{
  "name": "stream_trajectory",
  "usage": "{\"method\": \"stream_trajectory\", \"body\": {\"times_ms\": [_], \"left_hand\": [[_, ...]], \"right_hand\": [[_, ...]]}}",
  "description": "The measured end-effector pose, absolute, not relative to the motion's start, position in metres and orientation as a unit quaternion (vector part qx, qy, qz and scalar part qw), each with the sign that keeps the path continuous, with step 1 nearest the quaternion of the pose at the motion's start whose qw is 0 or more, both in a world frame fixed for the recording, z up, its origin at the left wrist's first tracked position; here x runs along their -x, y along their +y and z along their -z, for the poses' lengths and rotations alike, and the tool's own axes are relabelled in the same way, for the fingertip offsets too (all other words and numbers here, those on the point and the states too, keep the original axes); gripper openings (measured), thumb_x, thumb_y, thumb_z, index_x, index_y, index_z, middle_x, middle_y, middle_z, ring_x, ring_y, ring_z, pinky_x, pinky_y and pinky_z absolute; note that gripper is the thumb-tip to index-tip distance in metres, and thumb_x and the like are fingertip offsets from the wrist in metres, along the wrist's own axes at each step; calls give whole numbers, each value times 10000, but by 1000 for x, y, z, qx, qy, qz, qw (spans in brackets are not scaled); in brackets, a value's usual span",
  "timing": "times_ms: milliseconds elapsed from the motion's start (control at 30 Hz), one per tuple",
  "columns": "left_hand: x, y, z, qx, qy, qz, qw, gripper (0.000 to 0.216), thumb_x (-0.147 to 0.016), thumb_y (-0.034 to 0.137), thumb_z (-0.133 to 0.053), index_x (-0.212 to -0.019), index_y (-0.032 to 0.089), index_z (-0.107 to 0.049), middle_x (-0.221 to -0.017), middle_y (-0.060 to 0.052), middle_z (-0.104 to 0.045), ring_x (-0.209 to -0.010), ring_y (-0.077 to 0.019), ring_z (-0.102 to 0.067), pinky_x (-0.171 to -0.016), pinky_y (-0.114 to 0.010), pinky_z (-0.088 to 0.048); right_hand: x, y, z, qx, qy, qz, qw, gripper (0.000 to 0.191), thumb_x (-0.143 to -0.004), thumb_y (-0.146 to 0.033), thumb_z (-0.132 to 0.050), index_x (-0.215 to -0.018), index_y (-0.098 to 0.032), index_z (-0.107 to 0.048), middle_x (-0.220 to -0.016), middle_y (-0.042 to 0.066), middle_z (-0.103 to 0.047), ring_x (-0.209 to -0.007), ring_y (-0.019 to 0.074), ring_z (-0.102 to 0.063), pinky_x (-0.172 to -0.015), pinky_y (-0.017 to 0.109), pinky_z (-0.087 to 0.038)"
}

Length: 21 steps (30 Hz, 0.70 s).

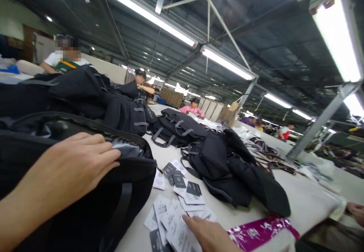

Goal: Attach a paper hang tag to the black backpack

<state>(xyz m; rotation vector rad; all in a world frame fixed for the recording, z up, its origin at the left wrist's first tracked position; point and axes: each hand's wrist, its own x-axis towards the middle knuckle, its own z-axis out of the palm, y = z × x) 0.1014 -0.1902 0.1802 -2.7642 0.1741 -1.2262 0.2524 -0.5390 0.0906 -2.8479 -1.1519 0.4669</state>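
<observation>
The big black bag (85,191) right in front of you is the main thing here, and its top edge gapes a bit, but you can't see what's inside it. Your left hand (71,168) lies flat on top of that bag, fingers spread and relaxed, not pinching anything. Your right hand (210,235) is low down, just right of the bag, fingers stretched out and the tips touching the loose heap of white paper tags (173,221) on the table (307,199). Whether it's actually got hold of one, can't tell, since the hand is cut off at the bottom edge.

Beyond your right hand there's a pile of more black bags (227,164) slumped on the table, and another stack (85,92) beyond your left hand. Between your hands and that pile, a few dark tags (179,178) sit mixed in with the white ones. Just right of your right hand is a purple plastic wrapper (256,233). Far end of the table, other people (193,107) are working.
</observation>
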Motion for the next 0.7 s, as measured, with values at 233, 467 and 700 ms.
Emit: {"method": "stream_trajectory", "body": {"times_ms": [233,467,700], "left_hand": [[-106,-202,-195,859,99,445,234,288,-904,181,-512,-1165,211,-630,-1089,-58,-634,-1064,-284,-531,-1024,-504,-361],[-111,-314,-158,841,236,463,151,295,-901,101,-437,-997,188,-702,-1039,-55,-690,-1068,-239,-539,-1147,-385,-261],[-165,-361,-103,904,288,295,115,143,-783,232,-772,-693,185,-672,-675,-10,-646,-677,-206,-565,-653,-349,-446]], "right_hand": [[-241,-549,-52,936,-317,-151,32,907,-701,-256,-646,-1543,-196,-314,-1456,166,-523,-1294,376,-524,-1059,457,-460],[-235,-556,-60,917,-365,-160,22,728,-794,-196,-522,-1508,-141,-389,-1450,169,-529,-1302,325,-531,-1085,389,-429],[-249,-566,-65,923,-359,-119,75,674,-814,-115,-435,-1488,-126,-415,-1217,192,-690,-1117,339,-658,-939,393,-497]]}}
